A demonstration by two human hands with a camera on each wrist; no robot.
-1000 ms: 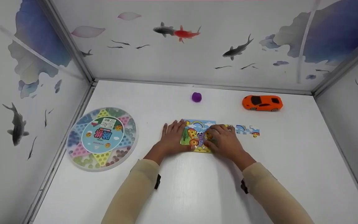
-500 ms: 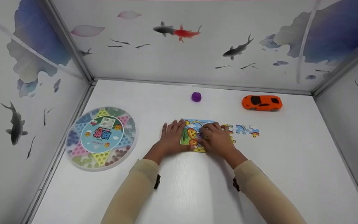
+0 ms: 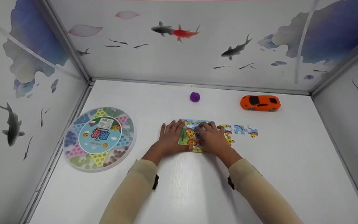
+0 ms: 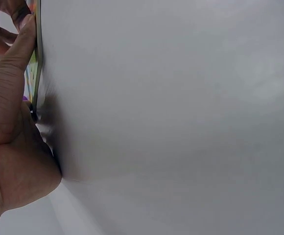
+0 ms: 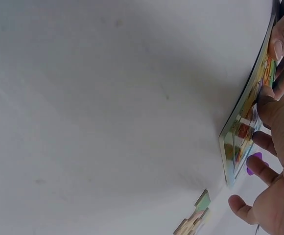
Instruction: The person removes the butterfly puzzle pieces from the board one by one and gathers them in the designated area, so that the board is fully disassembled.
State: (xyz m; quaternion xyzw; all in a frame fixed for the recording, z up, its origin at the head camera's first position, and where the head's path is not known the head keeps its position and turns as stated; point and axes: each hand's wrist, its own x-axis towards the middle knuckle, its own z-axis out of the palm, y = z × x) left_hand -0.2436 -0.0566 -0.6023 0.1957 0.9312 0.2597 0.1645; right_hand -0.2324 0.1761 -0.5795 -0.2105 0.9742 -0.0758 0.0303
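Note:
A colourful jigsaw puzzle [image 3: 194, 124] lies in a shallow board on the white table, in the middle of the head view. My left hand [image 3: 169, 138] rests along its left side, fingers extended and thumb at the near edge. In the left wrist view that thumb [image 4: 17, 54] lies against the board's edge. Over the puzzle's right half is my right hand [image 3: 213, 138], its bent fingertips and thumb touching the picture and hiding part of it. The right wrist view shows the right thumb [image 5: 267, 105] on the puzzle's surface, other fingers spread; no piece between them is visible.
Loose puzzle pieces [image 3: 240, 129] lie right of the board. A round Chinese checkers set [image 3: 101, 135] sits at the left. Toward the back are a purple ball-like thing [image 3: 195, 97] and an orange toy car [image 3: 260, 103]. Walls printed with fish enclose the table.
My right hand has slid left across the puzzle, uncovering pieces at its right side. My left hand has stayed at the puzzle's left edge. The head view has shifted slightly.

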